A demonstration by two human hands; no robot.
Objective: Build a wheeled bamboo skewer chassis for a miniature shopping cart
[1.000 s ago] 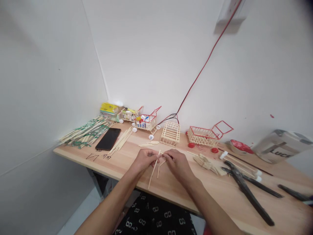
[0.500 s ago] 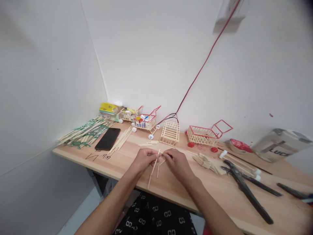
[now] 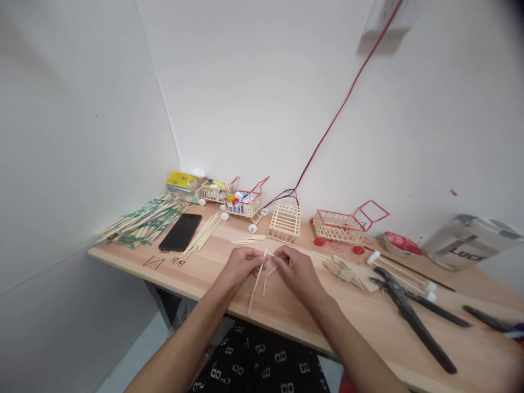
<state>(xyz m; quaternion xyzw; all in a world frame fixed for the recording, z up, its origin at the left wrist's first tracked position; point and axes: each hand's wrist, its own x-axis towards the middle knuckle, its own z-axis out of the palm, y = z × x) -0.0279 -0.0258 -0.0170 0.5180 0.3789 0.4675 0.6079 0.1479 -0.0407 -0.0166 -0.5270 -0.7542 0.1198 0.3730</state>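
Note:
Near the table's front edge my left hand point(image 3: 244, 266) pinches a long thin wooden stick point(image 3: 257, 283) between thumb and fingers. It slants down toward me. My right hand point(image 3: 295, 267) faces it, fingers closed on a second thin stick point(image 3: 271, 269) whose end meets the upper part of the first. Shorter pieces hang at an angle below, seemingly joined to it; the exact joints are too small to make out. Just beyond the hands stands a slatted stick basket point(image 3: 285, 221). A few short sticks point(image 3: 249, 240) lie left of it.
Left are a phone point(image 3: 180, 232), loose sticks point(image 3: 203, 234) and wrapped chopsticks point(image 3: 141, 221). Small stick carts point(image 3: 242, 204) with white wheels stand at the back; a red-trimmed cart point(image 3: 339, 225) sits right. Also right: wood scraps point(image 3: 344, 270), black-handled cutters point(image 3: 413, 316), a red paint bowl point(image 3: 403, 245).
My right fingers have shifted very slightly, and the sticks between the hands have barely moved. Everything else on the table stays where it was.

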